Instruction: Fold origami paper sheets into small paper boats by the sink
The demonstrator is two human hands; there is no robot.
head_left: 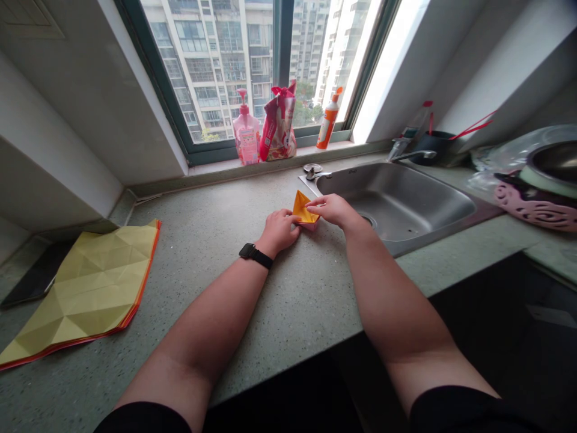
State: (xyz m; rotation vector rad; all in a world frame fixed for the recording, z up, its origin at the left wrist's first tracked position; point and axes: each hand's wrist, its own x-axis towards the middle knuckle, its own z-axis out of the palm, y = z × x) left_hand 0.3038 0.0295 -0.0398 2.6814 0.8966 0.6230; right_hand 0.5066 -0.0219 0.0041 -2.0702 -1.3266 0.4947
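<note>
A small folded paper piece (305, 211), orange-yellow inside with a pinkish outer side low at the front, rests on the speckled counter between my hands. One pointed flap of it stands up at the back. My left hand (280, 230), with a black watch on the wrist, grips its left front edge; the fingertips are partly hidden. From the right, my right hand (334, 210) pinches the paper's right side, thumb and fingers close together at the inner fold.
A stack of creased yellow, orange and red paper sheets (97, 282) lies at left, partly over a dark flat device (36, 279). The steel sink (406, 198) is at right. A pump bottle (246, 135), a red bag (279, 126) and an orange bottle (328, 122) line the windowsill.
</note>
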